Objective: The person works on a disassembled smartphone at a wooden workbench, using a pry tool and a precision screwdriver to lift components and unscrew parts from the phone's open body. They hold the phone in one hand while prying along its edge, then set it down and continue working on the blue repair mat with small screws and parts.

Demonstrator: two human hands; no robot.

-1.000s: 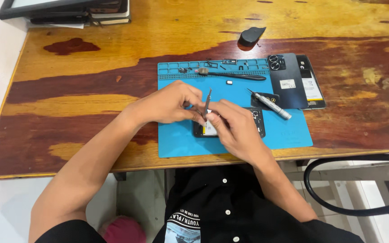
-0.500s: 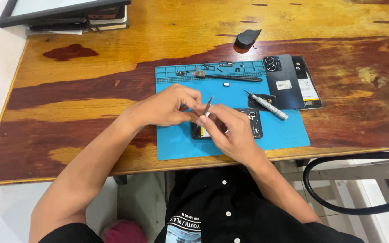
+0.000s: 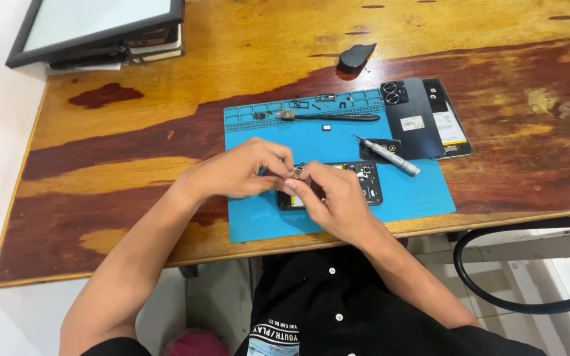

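Note:
My left hand (image 3: 242, 170) and my right hand (image 3: 332, 199) meet fingertip to fingertip over a blue work mat (image 3: 417, 194). Between the pinched fingers shows the end of a pair of thin metal tweezers (image 3: 297, 171); both hands grip them. Just under and behind my right hand lies an opened black phone (image 3: 366, 179) with its inner parts exposed, its left half hidden by my fingers. Whether the tweezers hold a small part is too small to tell.
On the mat lie a silver screwdriver (image 3: 388, 155), a long black pry tool (image 3: 338, 117) and small loose parts in the top tray slots. A dark back cover (image 3: 408, 115) and a screen panel (image 3: 448, 125) sit at right. A black pick (image 3: 356, 57), a framed board (image 3: 94, 26), a black cable (image 3: 516, 304).
The tweezers, which stood up between my hands, have tipped down and are mostly hidden in my fingers. The hands have closed together slightly over the phone.

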